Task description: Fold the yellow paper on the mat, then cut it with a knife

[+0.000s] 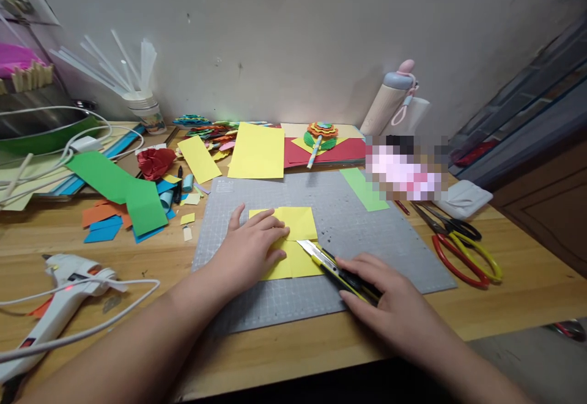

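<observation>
Yellow paper (pixel 298 224) lies on a grey cutting mat (pixel 257 306), with crease or cut lines crossing its middle. My left hand (pixel 252 242) rests on the left part of this paper, fingers spread and pressing down. A black and yellow utility knife (pixel 339 272) is gripped in my right hand (pixel 385 297). Its blade is out, and the tip is at the line across the paper's middle, just right of my left fingers. Whether the tip touches the paper I cannot tell. My left hand covers the paper's left side.
A white glue gun (pixel 68 294) with its cord lies at left, near green paper (pixel 147 205) and coloured scraps. Red- and yellow-handled scissors (pixel 458 251) sit at right. Behind are yellow sheets (pixel 257 150), a paper flower (pixel 322 135), a bottle (pixel 387 101) and a cup of sticks (pixel 145 113).
</observation>
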`<state>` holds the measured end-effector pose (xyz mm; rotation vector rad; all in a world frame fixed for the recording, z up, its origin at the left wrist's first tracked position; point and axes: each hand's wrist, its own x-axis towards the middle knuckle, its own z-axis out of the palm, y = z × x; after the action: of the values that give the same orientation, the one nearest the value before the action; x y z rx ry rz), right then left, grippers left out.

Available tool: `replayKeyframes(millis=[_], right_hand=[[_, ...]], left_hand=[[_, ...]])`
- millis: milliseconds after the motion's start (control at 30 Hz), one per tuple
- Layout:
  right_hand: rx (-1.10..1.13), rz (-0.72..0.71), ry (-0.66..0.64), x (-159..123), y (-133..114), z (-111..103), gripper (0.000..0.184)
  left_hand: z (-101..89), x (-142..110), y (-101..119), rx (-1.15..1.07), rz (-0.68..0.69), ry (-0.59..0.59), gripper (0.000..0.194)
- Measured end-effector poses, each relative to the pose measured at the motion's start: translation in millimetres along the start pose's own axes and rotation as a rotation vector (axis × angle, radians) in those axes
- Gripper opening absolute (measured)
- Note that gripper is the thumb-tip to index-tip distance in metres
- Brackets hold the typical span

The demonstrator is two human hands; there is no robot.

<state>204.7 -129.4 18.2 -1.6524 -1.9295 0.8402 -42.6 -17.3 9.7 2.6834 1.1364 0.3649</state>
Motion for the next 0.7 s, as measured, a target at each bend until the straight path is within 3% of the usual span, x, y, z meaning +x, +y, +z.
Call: replayKeyframes(millis=[233, 700], right_hand=[[0.002, 0.034, -0.007, -5, -11, 12, 0.036], [-0.073, 0.038, 0.010, -7, -20, 17, 0.035]], left_hand=[[2.5, 0, -3, -0.004, 0.019, 0.016, 0.030], [-0.4, 0, -1, -0.008, 0.018, 0.011, 0.028]])
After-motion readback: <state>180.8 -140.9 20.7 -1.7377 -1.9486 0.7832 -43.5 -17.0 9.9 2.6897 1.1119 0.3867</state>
